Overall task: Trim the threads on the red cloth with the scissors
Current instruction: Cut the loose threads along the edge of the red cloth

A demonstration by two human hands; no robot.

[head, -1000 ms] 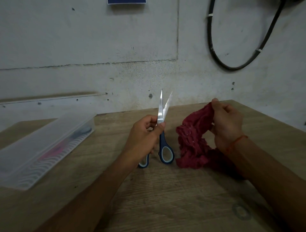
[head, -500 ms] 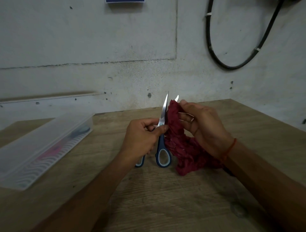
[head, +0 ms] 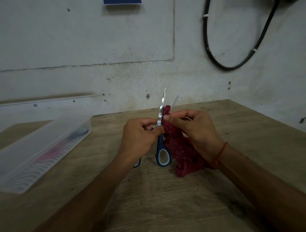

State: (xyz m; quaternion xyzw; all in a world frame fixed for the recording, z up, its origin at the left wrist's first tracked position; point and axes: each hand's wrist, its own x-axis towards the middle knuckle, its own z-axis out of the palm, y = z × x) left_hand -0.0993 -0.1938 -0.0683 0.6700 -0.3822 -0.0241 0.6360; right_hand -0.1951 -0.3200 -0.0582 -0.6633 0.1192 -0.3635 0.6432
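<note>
Scissors (head: pixel 160 142) gripped by left hand (head: pixel 139 140), one handle loop mostly hidden; right hand (head: pixel 197 130) pinches red cloth (head: pixel 182 152).

A translucent lidded plastic box (head: pixel 41 149) holding blurred pink and dark shapes lies on the wooden table (head: pixel 165 198) well left of the fingers (head: pixel 180 123), and beyond them a stained grey wall (head: pixel 82 49) carries a black cable (head: pixel 215 63) looping upper right and a blue label (head: pixel 122 2) high above.

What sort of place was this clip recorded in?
Likely a plain workshop or utility room: a bare, stained concrete wall, a black cable looped on it, and a wooden worktable bearing a clear plastic box.
</note>
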